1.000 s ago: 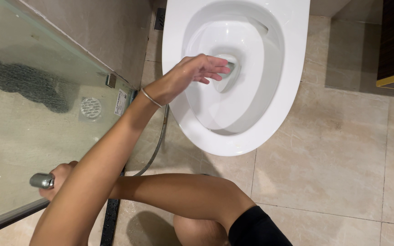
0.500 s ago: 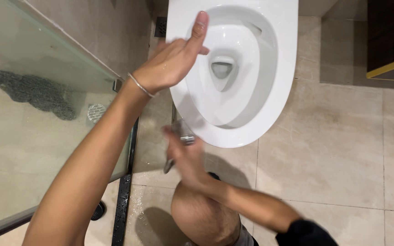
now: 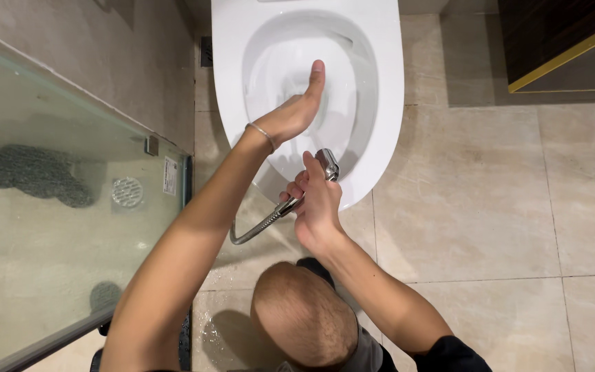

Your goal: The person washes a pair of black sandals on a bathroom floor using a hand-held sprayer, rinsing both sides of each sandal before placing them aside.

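Note:
A white toilet bowl (image 3: 380, 76) fills the top middle of the head view. My left hand (image 3: 296, 110), a thin bracelet on its wrist, hangs flat over the inside of the bowl and holds nothing. Just below it, my right hand (image 3: 317, 203) grips a chrome hand sprayer (image 3: 327, 164), whose head points into the bowl at the front rim. The sprayer's metal hose (image 3: 256, 231) curves down and left from my right hand. My bare knee (image 3: 304, 317) is at the bottom middle.
A glass shower partition (image 3: 70, 124) stands on the left, with a round floor drain (image 3: 127, 191) and a dark mat (image 3: 29, 176) behind it. A dark cabinet with a yellow edge (image 3: 559, 41) is at the top right. Beige floor tiles (image 3: 490, 207) lie right of the toilet.
My right hand has carried the sprayer from beside the glass partition over to the front rim of the bowl. My left hand has stayed over the bowl and turned edge-on.

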